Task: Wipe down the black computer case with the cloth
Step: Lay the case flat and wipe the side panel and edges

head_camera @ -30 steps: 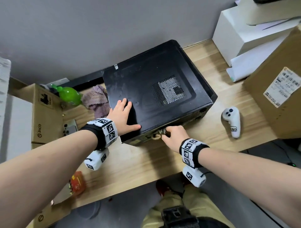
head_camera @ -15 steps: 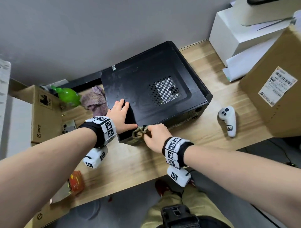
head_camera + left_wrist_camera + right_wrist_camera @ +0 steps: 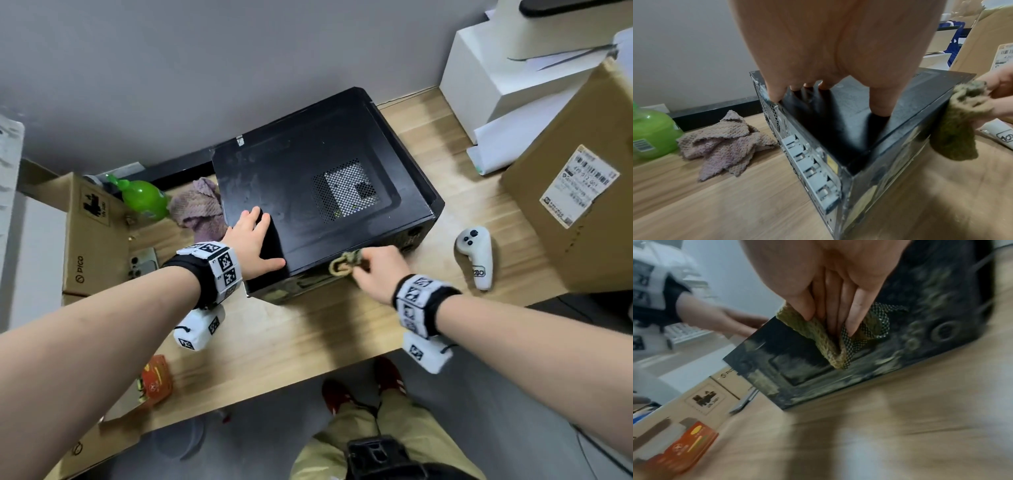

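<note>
The black computer case [image 3: 308, 178] lies on its side on the wooden desk [image 3: 308, 335], its mesh vent facing up. My left hand [image 3: 255, 240] rests flat, fingers spread, on the near left corner of the top panel [image 3: 849, 123]. My right hand [image 3: 376, 270] grips a bunched olive cloth [image 3: 346, 265] and presses it against the near side face at its top edge. In the right wrist view the fingers [image 3: 855, 318] hold the cloth [image 3: 818, 335] onto the dusty face [image 3: 797, 366]. The cloth [image 3: 953, 129] hangs down that face.
A pink cloth [image 3: 198, 209] and a green bottle [image 3: 145, 198] lie left of the case. A white controller [image 3: 476, 253] lies to its right, before a large cardboard box [image 3: 575, 192]. An open carton [image 3: 92, 236], phone [image 3: 142, 262] and red packet [image 3: 156, 382] are at left.
My right hand slid the cloth left along the near face, then back to the right. My left hand stayed flat on the top corner.
</note>
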{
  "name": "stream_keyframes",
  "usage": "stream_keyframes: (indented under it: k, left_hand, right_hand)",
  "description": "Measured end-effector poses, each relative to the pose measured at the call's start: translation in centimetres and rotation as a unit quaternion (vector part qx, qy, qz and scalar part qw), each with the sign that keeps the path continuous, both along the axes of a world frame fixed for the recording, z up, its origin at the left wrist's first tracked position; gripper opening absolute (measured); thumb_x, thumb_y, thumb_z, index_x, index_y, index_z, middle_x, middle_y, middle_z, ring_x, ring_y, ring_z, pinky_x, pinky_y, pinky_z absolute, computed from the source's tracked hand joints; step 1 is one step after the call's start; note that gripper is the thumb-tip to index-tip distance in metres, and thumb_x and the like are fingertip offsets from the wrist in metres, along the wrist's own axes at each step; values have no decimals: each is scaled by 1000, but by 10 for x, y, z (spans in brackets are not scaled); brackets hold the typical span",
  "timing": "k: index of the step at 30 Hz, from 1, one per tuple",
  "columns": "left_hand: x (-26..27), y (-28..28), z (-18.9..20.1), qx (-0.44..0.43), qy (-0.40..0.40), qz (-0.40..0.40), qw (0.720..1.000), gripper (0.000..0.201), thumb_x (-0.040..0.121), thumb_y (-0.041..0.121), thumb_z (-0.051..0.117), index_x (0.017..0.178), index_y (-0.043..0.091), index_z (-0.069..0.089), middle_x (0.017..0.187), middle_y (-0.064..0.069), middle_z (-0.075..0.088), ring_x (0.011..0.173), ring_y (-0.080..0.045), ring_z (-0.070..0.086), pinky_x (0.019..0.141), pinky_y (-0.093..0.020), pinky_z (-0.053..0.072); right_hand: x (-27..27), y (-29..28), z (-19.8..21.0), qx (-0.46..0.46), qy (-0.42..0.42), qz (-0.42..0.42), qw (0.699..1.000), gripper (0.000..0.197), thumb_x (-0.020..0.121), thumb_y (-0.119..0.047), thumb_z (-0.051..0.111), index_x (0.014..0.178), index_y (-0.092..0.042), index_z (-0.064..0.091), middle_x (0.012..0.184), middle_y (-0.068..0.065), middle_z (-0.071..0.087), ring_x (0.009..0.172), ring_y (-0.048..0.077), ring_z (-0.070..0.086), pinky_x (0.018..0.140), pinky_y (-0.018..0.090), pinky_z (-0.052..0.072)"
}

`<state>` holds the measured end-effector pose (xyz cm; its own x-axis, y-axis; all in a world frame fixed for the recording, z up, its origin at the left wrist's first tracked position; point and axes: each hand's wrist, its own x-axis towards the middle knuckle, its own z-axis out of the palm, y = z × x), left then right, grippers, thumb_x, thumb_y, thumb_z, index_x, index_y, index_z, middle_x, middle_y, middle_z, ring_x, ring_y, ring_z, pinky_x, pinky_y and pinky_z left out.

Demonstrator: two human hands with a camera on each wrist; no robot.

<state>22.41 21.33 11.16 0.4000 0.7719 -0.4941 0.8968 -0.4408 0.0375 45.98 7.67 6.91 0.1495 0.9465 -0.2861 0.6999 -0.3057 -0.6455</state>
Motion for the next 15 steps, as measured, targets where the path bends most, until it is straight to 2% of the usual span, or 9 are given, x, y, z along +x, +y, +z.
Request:
stream_keyframes:
  k: [4,8,11,13,15]
  left_hand:
    - [3,-2,4,-4,-9,1,1000,103,86,50,67,157,6,7,164,-17,0,152,-30,0,123,-42,13]
    - [-7,-6,3,8,-29,2,1000,94,89,50,63,157,7,13,165,-15,6,152,-30,4,124,-37,10]
    - [-24,-21,-2,42,-92,-1,995,76,93,34,61,155,6,25,163,-14,18,151,-30,14,123,-36,13]
    - [-36,-31,-5,48,-116,-7,992,69,93,22,60,153,5,29,162,-14,22,150,-30,17,122,-36,14]
    - [-45,-37,-8,37,-128,-14,991,67,93,15,57,153,6,30,162,-14,22,150,-29,17,123,-37,15]
  right_hand:
    - [-42,3,-11,-23,49,23,998,23,81,-31,57,68,-12,57,68,6,64,72,31,59,67,28,49]
    - [-13,1,-18,-44,43,-22,998,28,78,-29,60,62,-7,52,59,7,58,68,31,55,64,29,47]
    - [11,1,-22,-40,17,-63,997,34,77,-28,63,56,-8,45,52,4,50,65,31,52,61,30,43]
    - [6,3,-20,-46,18,-65,997,34,77,-30,64,57,-6,49,53,5,54,65,31,54,59,28,42]
    - [-16,6,-15,-56,41,-43,997,33,78,-33,64,61,-5,56,58,7,61,64,29,58,59,27,46]
